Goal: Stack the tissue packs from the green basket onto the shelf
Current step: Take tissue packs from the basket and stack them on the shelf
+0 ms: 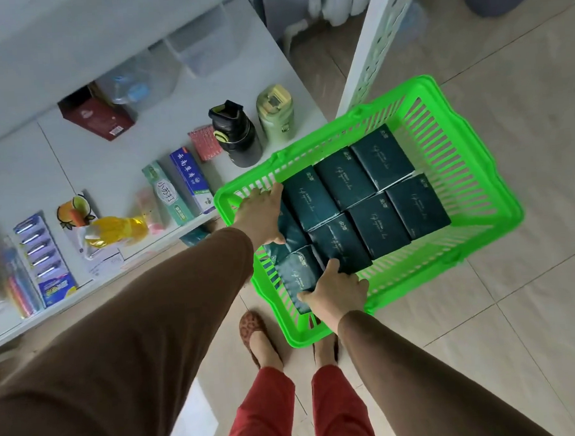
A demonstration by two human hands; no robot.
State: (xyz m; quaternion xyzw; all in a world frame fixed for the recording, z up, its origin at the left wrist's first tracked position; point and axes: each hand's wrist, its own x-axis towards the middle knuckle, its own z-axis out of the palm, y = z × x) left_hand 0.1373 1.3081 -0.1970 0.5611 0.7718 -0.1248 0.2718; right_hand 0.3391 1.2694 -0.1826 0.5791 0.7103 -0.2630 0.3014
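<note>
A green basket (469,161) stands on the tiled floor and holds several dark teal tissue packs (380,226) lying in rows. My left hand (262,215) grips a tilted pack (288,229) at the basket's near left corner. My right hand (336,293) holds another tilted pack (299,274) at the near edge, thumb on top. The white shelf (76,162) lies to the left. One more teal pack (194,237) shows below that shelf's edge.
On the shelf stand a black bottle (237,135), a pale green bottle (275,113), toothpaste boxes (178,190), a red box (97,116), yellow gloves (113,230) and toothbrush packs (45,260). A white perforated upright (373,43) rises behind the basket. My feet (256,339) are near the basket.
</note>
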